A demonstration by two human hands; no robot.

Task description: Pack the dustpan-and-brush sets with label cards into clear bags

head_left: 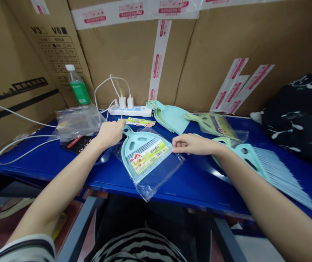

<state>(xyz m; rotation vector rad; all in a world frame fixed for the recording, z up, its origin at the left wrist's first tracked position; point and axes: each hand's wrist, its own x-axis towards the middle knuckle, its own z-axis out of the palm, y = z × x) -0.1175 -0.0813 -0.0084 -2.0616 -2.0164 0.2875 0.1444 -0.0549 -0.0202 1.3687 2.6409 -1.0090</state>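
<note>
- Striped shirt front [139,249] and striped sleeve [24,249] at frame bottom, two bare arms reaching across a blue metal worktop [199,189].
- Between the hands: one clear-bagged dustpan and brush set [147,160], its colourful label in print too small to read.
- Left hand [110,133]: fingers pressed together, pinching nothing, tips just beside a yellow-green printed card [136,122].
- Right hand [192,144]: fingers loosely curled, empty, just beside the set's upper corner.
- Beyond: one stack of mint dustpans [170,116], one bagged green dustpan [213,123], one large teal brush [254,160].
- Behind: power strip [130,111] with two white plugs [126,102], one green-labelled bottle [78,87], cardboard cartons [134,54] printed "V3" and "V6".
</note>
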